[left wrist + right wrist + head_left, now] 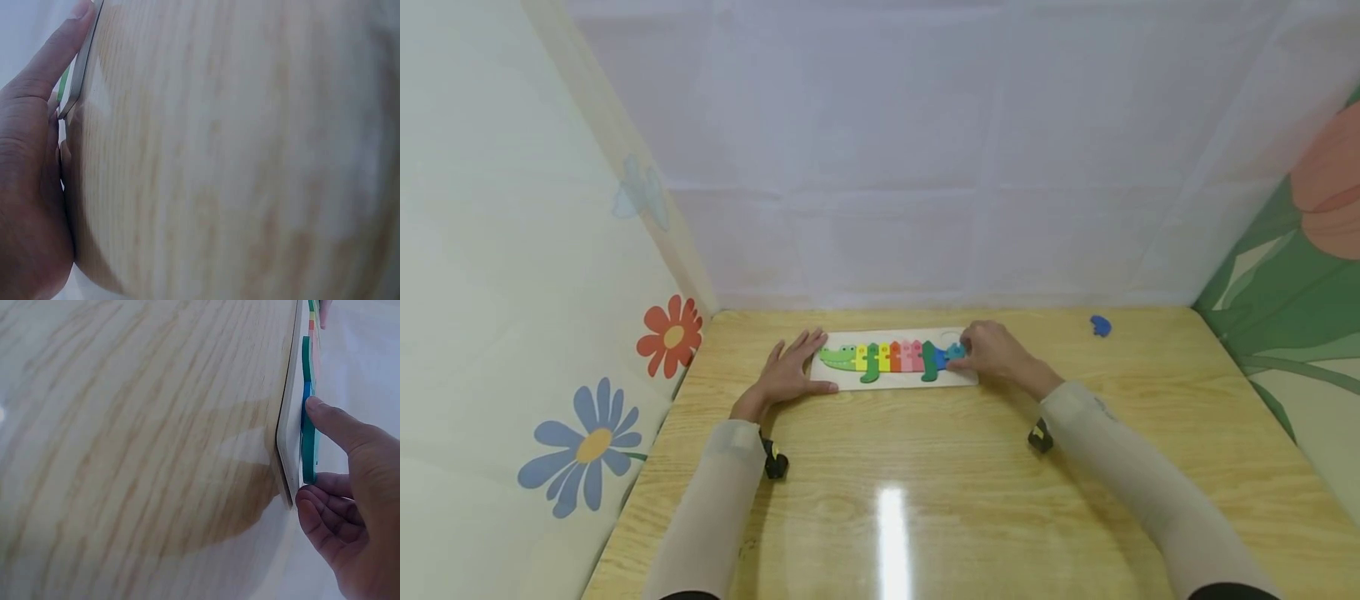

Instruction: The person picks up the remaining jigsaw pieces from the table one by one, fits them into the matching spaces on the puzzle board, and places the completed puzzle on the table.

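A white puzzle board (887, 382) lies on the table, bearing a crocodile of coloured pieces with a green head (837, 357) at the left. My left hand (786, 372) rests at the board's left end, fingers spread and straight, its thumb along the near corner. At the opposite end my right hand (997, 354) pinches a teal puzzle piece (309, 453) between thumb and forefinger. That piece lies next to a blue piece (940, 359), at the tail end of the crocodile. In the left wrist view, the thumb (47, 59) touches the board's edge.
A loose dark blue puzzle piece (1101, 326) lies near the table's back right. The wooden table (955, 500) runs back to a pale cloth wall (850, 167), with flower-printed cloth at both sides. A bright reflection crosses the near tabletop.
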